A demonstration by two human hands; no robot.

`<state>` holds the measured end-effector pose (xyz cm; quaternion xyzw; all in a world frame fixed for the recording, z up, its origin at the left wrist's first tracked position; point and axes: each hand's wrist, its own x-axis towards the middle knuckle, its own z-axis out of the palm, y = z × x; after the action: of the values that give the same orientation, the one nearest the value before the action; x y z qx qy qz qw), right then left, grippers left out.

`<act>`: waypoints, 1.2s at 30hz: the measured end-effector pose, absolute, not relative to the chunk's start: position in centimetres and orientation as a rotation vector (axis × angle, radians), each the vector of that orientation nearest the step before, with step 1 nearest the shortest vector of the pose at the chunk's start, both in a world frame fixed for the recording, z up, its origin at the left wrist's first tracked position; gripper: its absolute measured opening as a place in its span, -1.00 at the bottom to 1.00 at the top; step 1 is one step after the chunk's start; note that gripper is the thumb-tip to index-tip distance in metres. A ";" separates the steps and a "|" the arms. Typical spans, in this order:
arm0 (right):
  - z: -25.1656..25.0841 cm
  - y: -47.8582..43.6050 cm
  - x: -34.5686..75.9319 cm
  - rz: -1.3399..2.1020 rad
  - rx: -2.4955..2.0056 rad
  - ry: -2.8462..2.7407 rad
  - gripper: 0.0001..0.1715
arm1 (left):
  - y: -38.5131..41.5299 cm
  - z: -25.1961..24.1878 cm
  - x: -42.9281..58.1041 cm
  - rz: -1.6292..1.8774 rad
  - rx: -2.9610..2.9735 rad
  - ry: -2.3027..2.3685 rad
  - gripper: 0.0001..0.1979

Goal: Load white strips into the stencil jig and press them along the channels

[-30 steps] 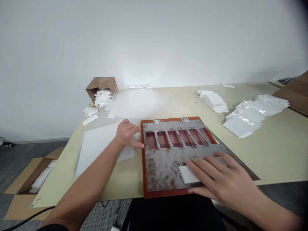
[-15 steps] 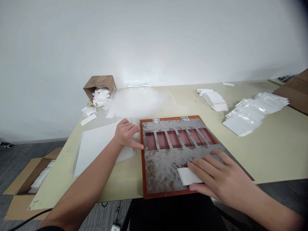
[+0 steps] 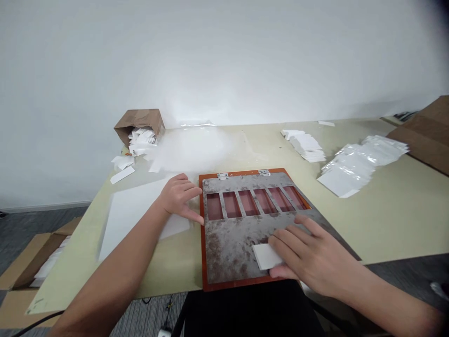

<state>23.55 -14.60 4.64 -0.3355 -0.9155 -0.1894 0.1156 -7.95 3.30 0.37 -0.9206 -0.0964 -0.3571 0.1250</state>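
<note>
A hinged metal plate (image 3: 231, 252) with several rectangular slots lies on an orange-red board (image 3: 202, 252) at the table's front edge. Reddish surface shows through the slots. My left hand (image 3: 178, 194) rests at the board's left edge, thumb and fingers apart, holding nothing. Over the plate's lower right part, my right hand (image 3: 305, 248) grips a small white card piece (image 3: 264, 256) between thumb and fingers. Part of that piece is hidden under the fingers.
White sheets (image 3: 126, 210) lie left of the board. An open carton (image 3: 154, 119) of white pieces stands at the back left. Stacked white cards (image 3: 307, 147) and plastic-wrapped packs (image 3: 351, 168) lie to the right. Another box (image 3: 24, 267) sits lower left.
The whole view has shifted slightly, so most things appear further left. Both hands keep nearly the same places at the board, and the white card piece is still in my right hand.
</note>
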 end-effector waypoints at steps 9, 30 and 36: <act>2.5 -15.4 23.2 -0.620 -1.036 -2.657 -0.38 | 3.7 0.2 -8.1 -1.136 -2.668 -0.356 -0.46; 0.6 -15.3 23.1 -0.506 -1.023 -2.539 -0.47 | 4.2 -1.0 -9.0 -1.068 -2.714 -0.489 -0.47; 3.6 -12.5 25.9 -0.378 -1.114 -2.421 -0.52 | 4.4 -1.5 -9.5 -1.024 -2.753 -0.555 -0.47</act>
<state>25.91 -12.51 3.62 -0.4034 -0.8768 -0.1369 0.2231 -9.48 4.41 -1.46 -0.9182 -0.1853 -0.3416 0.0762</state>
